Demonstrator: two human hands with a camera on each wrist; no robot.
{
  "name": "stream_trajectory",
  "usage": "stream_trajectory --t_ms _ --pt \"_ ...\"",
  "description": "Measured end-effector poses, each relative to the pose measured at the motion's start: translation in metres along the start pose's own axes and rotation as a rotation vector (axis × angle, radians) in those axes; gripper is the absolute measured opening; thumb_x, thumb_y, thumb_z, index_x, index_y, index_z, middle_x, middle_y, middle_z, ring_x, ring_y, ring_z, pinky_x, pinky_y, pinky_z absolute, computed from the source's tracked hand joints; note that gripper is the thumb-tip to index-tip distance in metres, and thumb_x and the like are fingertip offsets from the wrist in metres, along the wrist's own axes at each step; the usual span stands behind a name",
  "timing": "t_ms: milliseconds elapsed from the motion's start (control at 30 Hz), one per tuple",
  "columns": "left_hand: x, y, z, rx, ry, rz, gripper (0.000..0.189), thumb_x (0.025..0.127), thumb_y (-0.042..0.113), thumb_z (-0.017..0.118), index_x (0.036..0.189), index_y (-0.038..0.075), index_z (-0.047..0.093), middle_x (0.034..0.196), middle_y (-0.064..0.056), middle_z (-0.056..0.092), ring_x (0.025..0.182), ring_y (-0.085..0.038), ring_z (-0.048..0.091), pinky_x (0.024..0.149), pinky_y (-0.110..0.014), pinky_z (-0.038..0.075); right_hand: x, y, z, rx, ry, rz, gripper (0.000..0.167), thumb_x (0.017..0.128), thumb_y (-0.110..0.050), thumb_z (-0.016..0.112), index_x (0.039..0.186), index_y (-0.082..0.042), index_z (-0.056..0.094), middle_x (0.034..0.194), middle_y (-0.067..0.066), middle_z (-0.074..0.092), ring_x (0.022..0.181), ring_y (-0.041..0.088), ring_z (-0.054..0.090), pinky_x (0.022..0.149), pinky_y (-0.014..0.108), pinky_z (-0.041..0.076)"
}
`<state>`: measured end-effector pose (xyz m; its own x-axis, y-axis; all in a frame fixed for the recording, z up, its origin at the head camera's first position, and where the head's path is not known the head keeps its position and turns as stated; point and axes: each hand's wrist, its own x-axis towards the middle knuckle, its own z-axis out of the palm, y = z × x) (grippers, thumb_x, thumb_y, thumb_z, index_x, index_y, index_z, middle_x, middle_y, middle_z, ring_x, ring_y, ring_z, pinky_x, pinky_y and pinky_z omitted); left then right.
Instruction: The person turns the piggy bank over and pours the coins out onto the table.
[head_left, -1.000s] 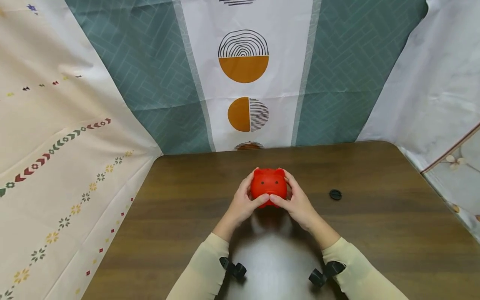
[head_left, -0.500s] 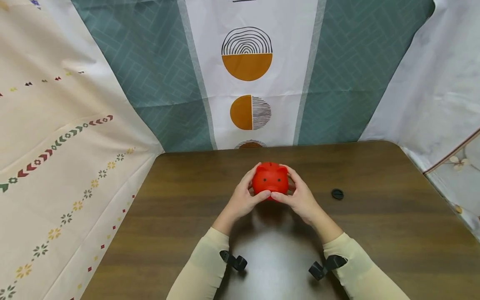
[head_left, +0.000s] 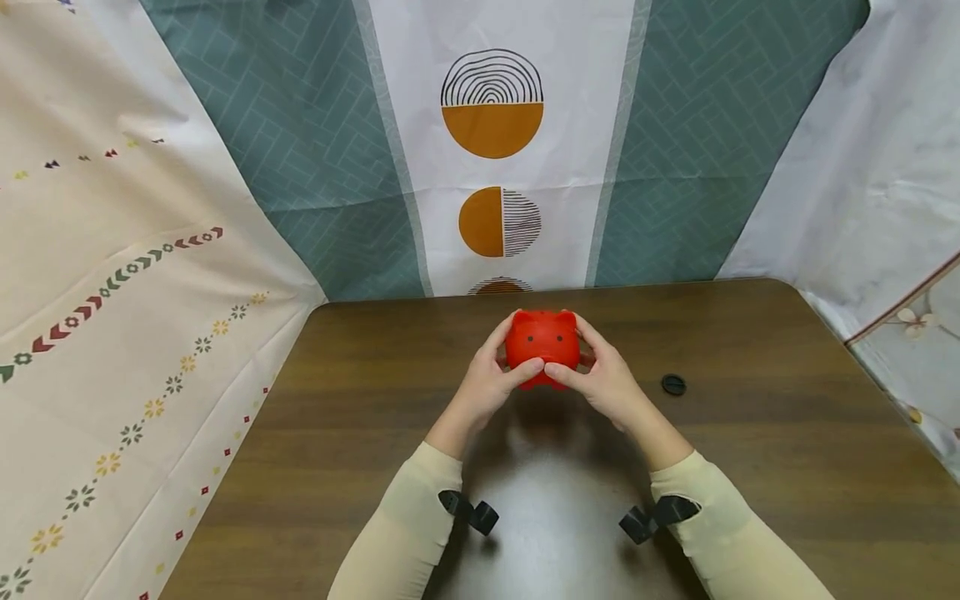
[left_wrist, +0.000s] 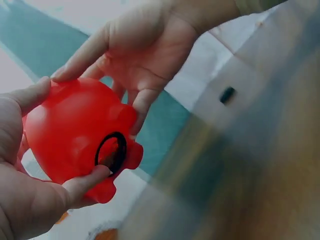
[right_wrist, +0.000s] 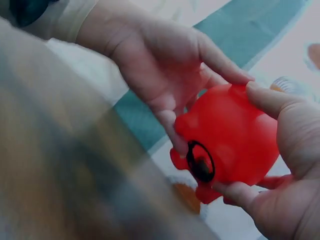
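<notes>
Between both hands is a red piggy bank (head_left: 542, 346), held above the table with its face toward the head camera. My left hand (head_left: 491, 379) grips its left side, my right hand (head_left: 600, 379) its right side, and the two thumbs nearly meet at the snout. Both wrist views show its underside: stubby feet and a round hole with a black rim (left_wrist: 111, 154). Something brownish shows inside the hole, too unclear to name. A left fingertip lies at the rim in the left wrist view. On the table to the right lies a round black plug (head_left: 673, 384).
The brown wooden table (head_left: 337, 433) has a back edge close beyond the hands. Patterned cloths hang around it: a green and white one (head_left: 660, 167) behind, a cream one (head_left: 90, 250) at left, a white one (head_left: 862, 192) at right.
Both hands have moved the piggy bank up and away from the body, and it has tipped slightly back and forth. The black plug stays in place.
</notes>
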<state>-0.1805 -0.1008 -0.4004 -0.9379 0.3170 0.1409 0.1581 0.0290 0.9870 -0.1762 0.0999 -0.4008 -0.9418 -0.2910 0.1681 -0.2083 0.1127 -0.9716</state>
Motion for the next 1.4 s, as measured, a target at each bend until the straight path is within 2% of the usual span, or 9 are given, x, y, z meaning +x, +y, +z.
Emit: stream_trajectory --t_ms 67,200,400,467,700,1033,1233,1300,1400 --pt "0.001 -0.008 -0.001 -0.019 0.004 -0.081 0.077 0.087 0.024 0.072 0.151 0.027 0.028 0.143 -0.002 0.042 0.118 -0.030 0.050 0.088 -0.040 0.053 0.001 0.006 0.000 0.018 -0.015 0.075 0.079 0.086 -0.021 0.073 0.152 -0.021 0.028 0.147 0.010 0.036 0.118 0.043 0.048 0.082 0.042 0.055" --pt "0.003 -0.021 0.000 -0.013 0.026 -0.111 0.078 0.086 0.028 0.073 0.151 0.029 0.029 0.142 -0.001 0.043 0.117 -0.029 0.051 0.089 -0.040 0.053 0.006 0.028 0.000 0.045 -0.012 0.117 0.081 0.085 -0.027 0.075 0.151 -0.026 0.028 0.146 0.006 0.037 0.119 0.039 0.049 0.084 0.044 0.054" --pt "-0.003 -0.014 0.004 -0.016 0.039 0.191 0.079 0.082 0.010 0.076 0.149 0.020 0.035 0.153 0.001 0.030 0.128 -0.028 0.045 0.095 -0.039 0.048 0.003 0.028 -0.004 0.044 -0.041 -0.102 0.084 0.082 -0.014 0.077 0.150 -0.029 0.030 0.151 -0.002 0.031 0.129 0.031 0.043 0.093 0.036 0.050" --pt "-0.003 -0.021 0.004 -0.030 0.046 0.238 0.078 0.081 0.010 0.077 0.147 0.024 0.039 0.152 0.003 0.030 0.129 -0.027 0.044 0.095 -0.039 0.049 0.002 0.025 -0.005 0.050 -0.064 -0.137 0.085 0.081 -0.012 0.077 0.149 -0.030 0.031 0.151 -0.003 0.032 0.129 0.029 0.043 0.094 0.035 0.049" --pt "-0.004 -0.041 0.003 -0.079 0.072 -0.058 0.075 0.084 0.020 0.076 0.147 0.033 0.037 0.140 0.000 0.047 0.122 -0.029 0.046 0.086 -0.041 0.054 0.000 0.040 -0.004 0.017 -0.100 0.086 0.081 0.085 -0.026 0.074 0.150 -0.037 0.027 0.142 0.004 0.042 0.120 0.036 0.045 0.084 0.042 0.055" --pt "-0.004 -0.036 0.006 -0.092 0.091 -0.018 0.072 0.084 0.022 0.076 0.145 0.035 0.040 0.138 0.004 0.048 0.119 -0.027 0.048 0.086 -0.039 0.054 0.000 0.040 -0.002 0.009 -0.077 0.049 0.079 0.086 -0.028 0.073 0.149 -0.040 0.026 0.143 0.002 0.041 0.120 0.034 0.046 0.085 0.040 0.054" --pt "-0.006 -0.017 0.007 -0.053 0.082 0.230 0.078 0.082 0.016 0.077 0.148 0.022 0.037 0.152 0.001 0.031 0.129 -0.028 0.044 0.092 -0.040 0.050 -0.002 0.024 -0.003 -0.065 -0.002 -0.180 0.086 0.083 -0.017 0.076 0.152 -0.030 0.026 0.147 0.004 0.041 0.121 0.030 0.051 0.088 0.036 0.053" --pt "-0.003 -0.015 0.006 -0.043 0.076 0.188 0.077 0.083 0.020 0.077 0.148 0.025 0.037 0.149 0.001 0.035 0.125 -0.028 0.047 0.091 -0.040 0.051 0.000 0.023 -0.004 -0.058 0.003 -0.141 0.083 0.085 -0.020 0.074 0.152 -0.029 0.027 0.146 0.004 0.041 0.118 0.031 0.051 0.085 0.037 0.054" --pt "0.001 -0.019 0.004 -0.027 0.072 0.008 0.074 0.084 0.027 0.075 0.147 0.032 0.035 0.140 0.001 0.046 0.118 -0.027 0.052 0.086 -0.038 0.054 0.002 0.030 -0.003 -0.027 -0.020 0.010 0.079 0.088 -0.027 0.072 0.152 -0.031 0.025 0.144 0.004 0.043 0.116 0.033 0.051 0.082 0.038 0.055"
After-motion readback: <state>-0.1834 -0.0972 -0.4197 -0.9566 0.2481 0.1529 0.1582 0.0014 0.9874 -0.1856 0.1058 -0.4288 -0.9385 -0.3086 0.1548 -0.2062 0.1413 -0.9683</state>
